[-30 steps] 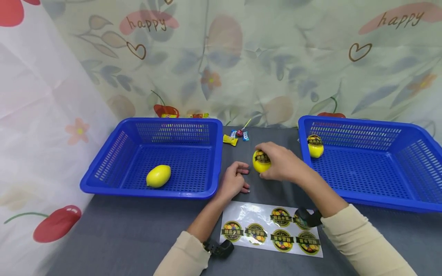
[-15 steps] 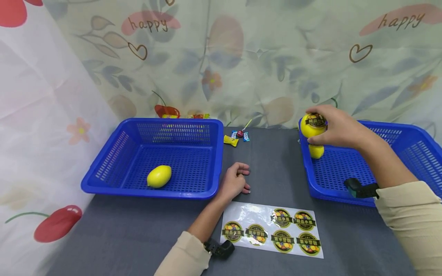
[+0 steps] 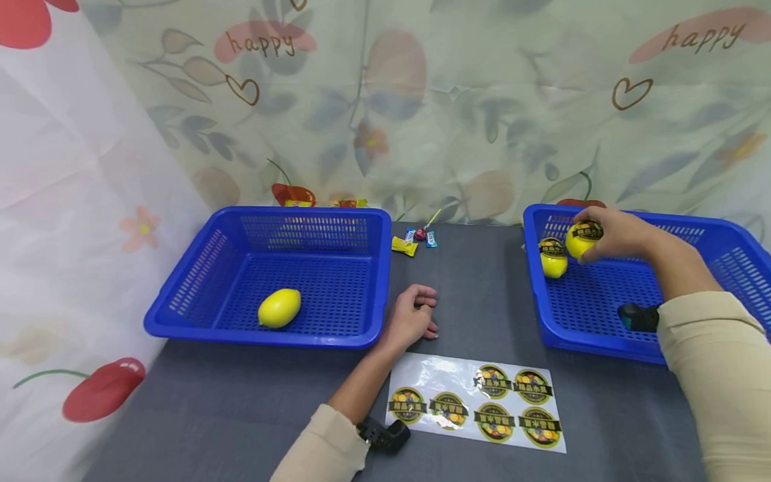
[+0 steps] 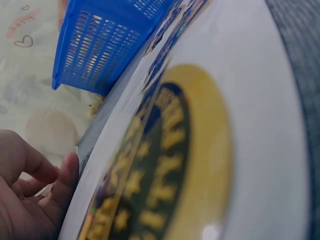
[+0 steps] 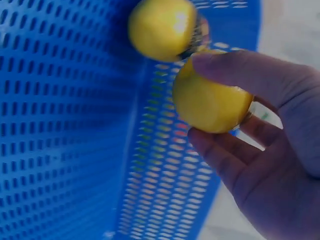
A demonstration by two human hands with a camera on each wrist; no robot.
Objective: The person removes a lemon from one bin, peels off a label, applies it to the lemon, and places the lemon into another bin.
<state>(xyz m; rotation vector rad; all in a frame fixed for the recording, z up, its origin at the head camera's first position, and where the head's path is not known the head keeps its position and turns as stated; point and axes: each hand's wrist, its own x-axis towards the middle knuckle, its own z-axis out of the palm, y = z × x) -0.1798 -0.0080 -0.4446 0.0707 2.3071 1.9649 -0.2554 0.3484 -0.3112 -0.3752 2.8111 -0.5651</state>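
Note:
My right hand (image 3: 623,235) grips a lemon (image 3: 579,245) with a black and gold sticker on it, inside the right blue basket (image 3: 545,321). In the right wrist view, thumb and fingers hold this lemon (image 5: 210,102) from opposite sides. Just left of it, a second stickered lemon (image 3: 553,263) lies against the basket's left wall. Resting on the dark table, my left hand (image 3: 409,318) has loosely curled fingers and holds nothing. Below that hand lies a sticker sheet (image 3: 442,371) with several round fruit stickers. A plain lemon (image 3: 280,308) sits in the left blue basket (image 3: 259,338).
Between the baskets, near the back, lie a yellow-wrapped candy (image 3: 404,246), a lollipop (image 3: 420,234) and small blue-wrapped candies (image 3: 431,239). A patterned cloth (image 3: 458,114) hangs behind the table. More wrapped candies (image 3: 349,203) show behind the left basket.
My right hand has carried the stickered lemon from the table's middle over the right basket's left rim, then lower and right, beside the other lemon. The left hand stays in place.

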